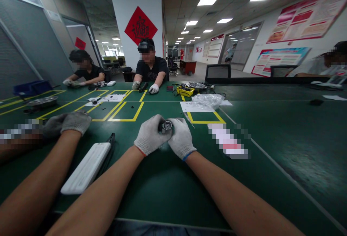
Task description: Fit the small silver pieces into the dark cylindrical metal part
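Note:
My left hand (150,135) and my right hand (182,138), both in white knit gloves, are closed around a small round part (167,125) with a silver rim and a dark inside. Its round end faces me, and the fingers hide its sides. Both hands are above the green table (168,189), near its middle. Ahead and to the right, a thin pointed tool (190,119) lies by a white sheet of paper (193,107). A clear plastic bag (208,101) rests partly on that paper.
Left of my forearm lies a white oblong device (86,169) beside a black strap-like object (110,149). A co-worker's gloved hands (74,122) are close on the left. Across the table are two more people, a yellow tray (185,90) with cables, and a blue bin (33,88).

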Demonstrator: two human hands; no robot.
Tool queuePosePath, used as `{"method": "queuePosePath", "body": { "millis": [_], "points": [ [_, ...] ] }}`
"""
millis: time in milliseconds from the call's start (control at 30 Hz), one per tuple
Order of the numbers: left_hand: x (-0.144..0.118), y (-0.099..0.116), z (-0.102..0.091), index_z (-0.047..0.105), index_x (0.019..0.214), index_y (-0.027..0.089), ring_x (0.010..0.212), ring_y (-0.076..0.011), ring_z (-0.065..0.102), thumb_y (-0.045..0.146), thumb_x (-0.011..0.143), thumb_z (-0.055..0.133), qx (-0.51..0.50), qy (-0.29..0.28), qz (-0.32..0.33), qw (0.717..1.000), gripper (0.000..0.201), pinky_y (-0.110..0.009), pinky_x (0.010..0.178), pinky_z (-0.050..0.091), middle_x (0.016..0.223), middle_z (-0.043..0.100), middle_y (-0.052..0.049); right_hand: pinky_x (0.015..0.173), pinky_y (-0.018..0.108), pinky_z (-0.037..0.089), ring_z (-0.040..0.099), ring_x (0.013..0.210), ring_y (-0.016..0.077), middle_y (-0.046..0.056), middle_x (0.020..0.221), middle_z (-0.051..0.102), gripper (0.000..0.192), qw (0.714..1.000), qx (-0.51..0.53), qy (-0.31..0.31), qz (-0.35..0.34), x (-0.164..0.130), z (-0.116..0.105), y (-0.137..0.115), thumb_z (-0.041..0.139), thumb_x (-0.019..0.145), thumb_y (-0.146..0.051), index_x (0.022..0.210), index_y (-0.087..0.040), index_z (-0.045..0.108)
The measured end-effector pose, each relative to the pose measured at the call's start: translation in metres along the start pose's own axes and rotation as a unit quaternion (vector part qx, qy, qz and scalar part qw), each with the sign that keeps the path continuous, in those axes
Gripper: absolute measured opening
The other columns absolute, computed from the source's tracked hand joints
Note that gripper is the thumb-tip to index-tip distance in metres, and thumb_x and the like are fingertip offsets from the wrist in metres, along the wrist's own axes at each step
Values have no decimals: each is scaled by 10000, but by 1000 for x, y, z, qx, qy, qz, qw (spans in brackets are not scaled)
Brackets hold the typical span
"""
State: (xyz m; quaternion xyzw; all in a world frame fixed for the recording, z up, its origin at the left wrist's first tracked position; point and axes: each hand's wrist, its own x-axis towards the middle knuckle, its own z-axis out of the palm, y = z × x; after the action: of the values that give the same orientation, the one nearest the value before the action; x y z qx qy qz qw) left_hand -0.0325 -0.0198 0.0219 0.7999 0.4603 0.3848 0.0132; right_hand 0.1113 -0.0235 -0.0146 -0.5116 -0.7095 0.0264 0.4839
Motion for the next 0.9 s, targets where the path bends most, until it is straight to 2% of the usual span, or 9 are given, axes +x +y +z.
{"method": "queuePosePath", "body": {
  "millis": [200,400,567,733,900],
  "points": [
    [0,-2,4,574,829,213,685,-179,619,307,759,724,0,3,-1,1000,190,-279,617,440,753,656,-12,891,396,509,600,1001,288,110,993,717,263,999,31,-14,24,1,0,1,612,801,-211,1036,-188,727],
    [0,-2,6,586,832,209,665,-172,610,307,767,730,-4,0,-7,1000,186,-273,604,429,740,654,-8,817,343,518,623,872,244,89,945,667,280,996,51,-24,66,0,0,-1,618,798,-205,1051,-202,737],
    [-1,-3,6,590,833,208,664,-168,605,306,776,728,-6,-2,0,1000,179,-271,603,423,736,649,-6,772,325,511,613,830,230,75,903,668,242,997,44,-25,64,0,1,1,629,793,-214,1011,-207,733],
    [-1,-2,9,589,827,207,661,-165,601,319,777,734,-10,2,-8,1000,190,-271,602,420,737,652,-6,858,375,512,601,967,276,99,961,714,223,999,17,7,31,1,3,8,628,768,-192,969,-199,724],
    [-1,-2,10,581,813,207,639,-156,587,323,776,739,-22,6,-22,999,200,-265,587,407,724,649,0,866,390,510,601,939,277,103,954,733,201,1000,5,15,24,3,4,10,611,770,-176,929,-197,731]
  ]
}}
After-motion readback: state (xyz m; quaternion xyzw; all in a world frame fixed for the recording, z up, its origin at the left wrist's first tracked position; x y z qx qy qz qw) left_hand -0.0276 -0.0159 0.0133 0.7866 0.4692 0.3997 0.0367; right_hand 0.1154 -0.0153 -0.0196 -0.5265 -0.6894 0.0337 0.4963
